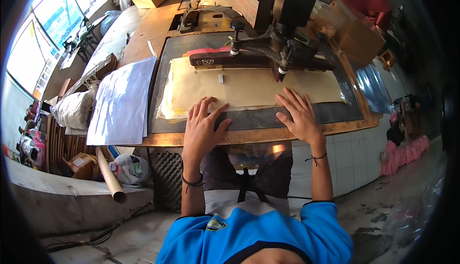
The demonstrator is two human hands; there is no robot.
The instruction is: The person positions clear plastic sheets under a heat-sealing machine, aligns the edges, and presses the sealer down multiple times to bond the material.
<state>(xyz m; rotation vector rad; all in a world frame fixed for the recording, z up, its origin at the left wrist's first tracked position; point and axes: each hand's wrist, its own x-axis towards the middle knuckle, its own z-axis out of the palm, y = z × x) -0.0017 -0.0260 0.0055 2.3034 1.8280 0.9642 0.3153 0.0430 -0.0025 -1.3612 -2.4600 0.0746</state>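
Note:
My left hand [202, 124] rests at the near edge of a long cream sheet [249, 87], its fingers apart and slightly bent. Over the sheet's right part, my right hand [301, 116] lies with its fingers stretched out, and it grips nothing. Clear film shows around the sheet's ends, and the whole lies on a dark flat bed [330, 114]. Across the sheet's far side runs a long dark bar [230, 61], carried by the black arm of a machine [278, 44]. A small white piece [221, 78] sits on the sheet between the bar and my left hand.
White-blue sheets [122, 101] overhang the table's wooden edge [167, 139] at left. Beside them lies a bundle in clear plastic [74, 107]. A cardboard tube [111, 177] leans below. Boxes stand at the back, including one [354, 33] near a person in red [368, 3].

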